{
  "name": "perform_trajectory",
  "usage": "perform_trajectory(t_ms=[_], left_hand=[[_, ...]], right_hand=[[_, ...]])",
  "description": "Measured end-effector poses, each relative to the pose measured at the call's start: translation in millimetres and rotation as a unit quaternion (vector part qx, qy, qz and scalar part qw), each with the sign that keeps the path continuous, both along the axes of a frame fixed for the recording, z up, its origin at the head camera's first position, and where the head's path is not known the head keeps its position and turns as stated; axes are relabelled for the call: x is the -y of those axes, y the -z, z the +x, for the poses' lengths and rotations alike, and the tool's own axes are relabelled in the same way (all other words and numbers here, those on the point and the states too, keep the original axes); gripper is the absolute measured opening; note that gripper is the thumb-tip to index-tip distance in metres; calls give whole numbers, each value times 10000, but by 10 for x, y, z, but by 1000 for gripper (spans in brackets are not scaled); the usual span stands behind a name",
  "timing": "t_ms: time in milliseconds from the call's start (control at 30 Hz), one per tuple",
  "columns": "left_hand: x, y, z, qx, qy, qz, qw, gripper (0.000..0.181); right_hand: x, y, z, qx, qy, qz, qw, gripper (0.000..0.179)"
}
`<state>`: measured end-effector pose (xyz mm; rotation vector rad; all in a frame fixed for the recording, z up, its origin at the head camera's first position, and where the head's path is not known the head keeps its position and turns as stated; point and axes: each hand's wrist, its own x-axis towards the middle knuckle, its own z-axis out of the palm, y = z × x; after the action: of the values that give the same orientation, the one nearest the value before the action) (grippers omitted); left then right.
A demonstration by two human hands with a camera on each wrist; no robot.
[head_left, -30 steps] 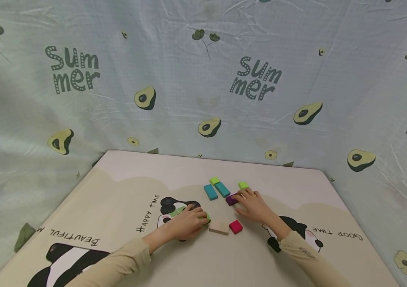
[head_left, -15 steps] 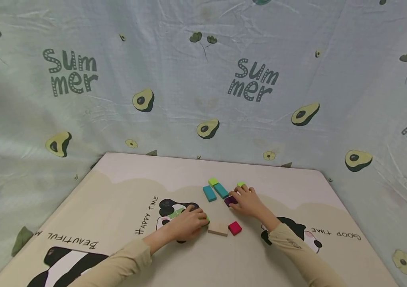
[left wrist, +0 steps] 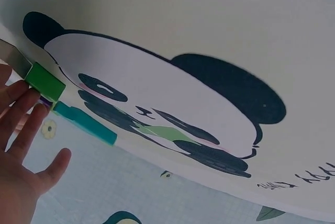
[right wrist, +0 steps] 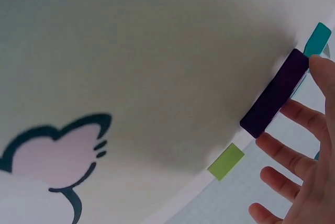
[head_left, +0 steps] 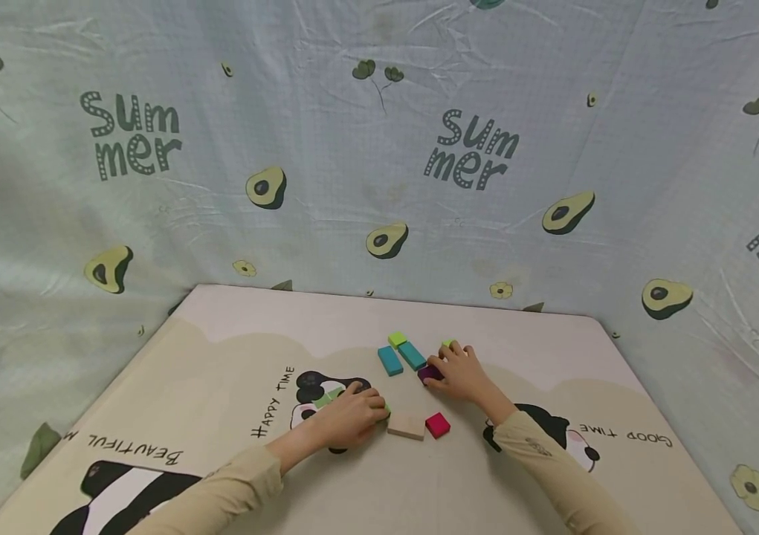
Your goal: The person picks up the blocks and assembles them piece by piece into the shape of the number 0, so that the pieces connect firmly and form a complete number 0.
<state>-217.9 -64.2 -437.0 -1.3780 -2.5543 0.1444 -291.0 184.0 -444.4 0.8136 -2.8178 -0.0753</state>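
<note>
Purple block [right wrist: 275, 94] | right hand [head_left: 464, 375] spread, touching only | green block [left wrist: 47, 81] | left hand [head_left: 347, 416] likewise (fingers nearly straight)

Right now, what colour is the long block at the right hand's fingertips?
Dark purple; the long block shows best in the right wrist view.

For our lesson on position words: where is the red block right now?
In the head view, the red block lies slightly right of centre, immediately right of the plain wooden block.

Purple block [right wrist: 275, 93], green block [left wrist: 45, 81], teal blocks [head_left: 389, 361], lime blocks [head_left: 397, 339], red block [head_left: 437, 425]; cream table [head_left: 473, 490], panda print; pale-blue curtain [head_left: 325, 148], avocado print.
</note>
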Motion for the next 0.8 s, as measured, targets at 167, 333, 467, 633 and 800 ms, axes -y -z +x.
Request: perform_trajectory(t_ms=[167, 333, 467, 633, 800], left_hand=[[27, 5, 11, 81, 5, 50, 10000, 23], [57, 18, 25, 16, 76, 87, 9999, 25], [70, 22, 31, -84, 123, 163, 9998, 24], [68, 23, 37, 9, 112, 248, 9996, 25], [64, 19, 34, 138, 43, 216, 9997, 26]], right_hand=[[14, 21, -35, -13, 134, 102, 9999, 40], [15, 35, -60, 140, 236, 155, 9995, 42], [11, 42, -72, 155, 240, 182, 9994, 43], [-3, 50, -73, 88, 184, 245, 9995, 44], [-7, 33, -72, -44, -22, 145, 9999, 43]])
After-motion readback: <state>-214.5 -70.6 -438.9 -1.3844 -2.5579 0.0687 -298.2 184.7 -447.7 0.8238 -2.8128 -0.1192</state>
